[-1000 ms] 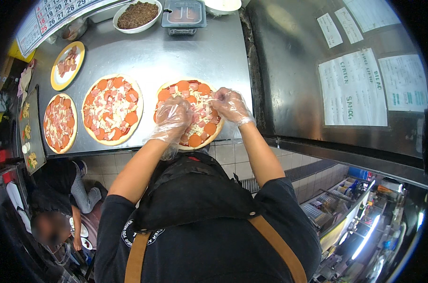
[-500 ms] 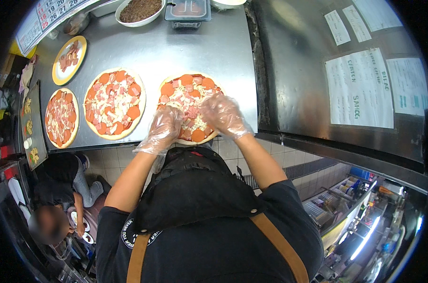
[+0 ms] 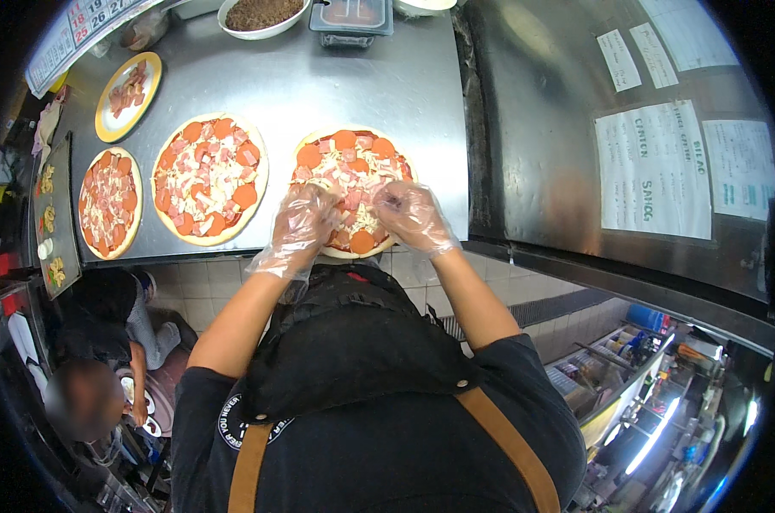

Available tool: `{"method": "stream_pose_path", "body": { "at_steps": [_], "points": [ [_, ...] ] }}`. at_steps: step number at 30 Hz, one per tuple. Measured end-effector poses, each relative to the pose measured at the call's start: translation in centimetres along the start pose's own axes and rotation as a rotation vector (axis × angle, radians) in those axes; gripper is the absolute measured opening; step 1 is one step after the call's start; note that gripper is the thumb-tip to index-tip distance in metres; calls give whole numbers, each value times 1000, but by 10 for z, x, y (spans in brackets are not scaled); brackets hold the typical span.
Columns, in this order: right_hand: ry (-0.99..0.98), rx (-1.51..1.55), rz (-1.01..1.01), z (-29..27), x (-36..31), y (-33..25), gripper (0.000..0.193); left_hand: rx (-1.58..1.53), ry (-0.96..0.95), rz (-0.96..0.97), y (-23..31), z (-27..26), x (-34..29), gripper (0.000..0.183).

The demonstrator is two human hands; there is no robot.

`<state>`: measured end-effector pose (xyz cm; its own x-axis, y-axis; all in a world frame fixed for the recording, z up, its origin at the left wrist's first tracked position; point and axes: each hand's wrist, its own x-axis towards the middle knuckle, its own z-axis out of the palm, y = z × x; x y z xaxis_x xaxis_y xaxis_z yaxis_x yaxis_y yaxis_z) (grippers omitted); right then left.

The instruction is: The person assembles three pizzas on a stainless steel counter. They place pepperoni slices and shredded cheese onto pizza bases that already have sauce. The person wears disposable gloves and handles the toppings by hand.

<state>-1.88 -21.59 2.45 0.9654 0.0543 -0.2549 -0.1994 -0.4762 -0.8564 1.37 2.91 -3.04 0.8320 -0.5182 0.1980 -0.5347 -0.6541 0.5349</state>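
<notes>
Both of my hands wear clear plastic gloves and hover at the near part of the right-hand pizza (image 3: 346,158), which is topped with pepperoni, ham pieces and shredded cheese. My left hand (image 3: 305,224) is at its left edge, fingers curled together. Over its right side, my right hand (image 3: 415,218) is closed too, with a dark patch showing among the fingers. What either hand holds, if anything, cannot be made out. To the left lie a second pizza (image 3: 208,179) and a third pizza (image 3: 109,203) with similar toppings.
On the steel table (image 3: 379,81) stand a yellow-rimmed plate (image 3: 154,75) of meat pieces, a white bowl (image 3: 268,34) of brown crumbly food and a lidded plastic container (image 3: 350,19). A steel panel (image 3: 541,154) with paper sheets rises at right. Another person (image 3: 97,333) sits low at left.
My right hand has shifted slightly down and turned, its fingers curling and a dark patch now showing. My left hand stays nearly in place. The view has shifted a little.
</notes>
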Motion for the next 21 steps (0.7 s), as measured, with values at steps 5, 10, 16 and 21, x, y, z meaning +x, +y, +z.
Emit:
{"method": "stream_pose_path", "body": {
  "at_steps": [5,10,16,21],
  "points": [
    [-35,21,98,-10,-19,0,14,166,-78,62,14,2,31,28],
    [129,-461,-128,0,-22,9,15,-28,85,80,-10,0,23,19],
    [177,-535,-144,23,-5,18,19,-271,-55,-331,5,-49,29,17],
    [60,-676,-251,30,22,-16,19,-133,-105,-284,-1,-64,34,16]
  ]
}}
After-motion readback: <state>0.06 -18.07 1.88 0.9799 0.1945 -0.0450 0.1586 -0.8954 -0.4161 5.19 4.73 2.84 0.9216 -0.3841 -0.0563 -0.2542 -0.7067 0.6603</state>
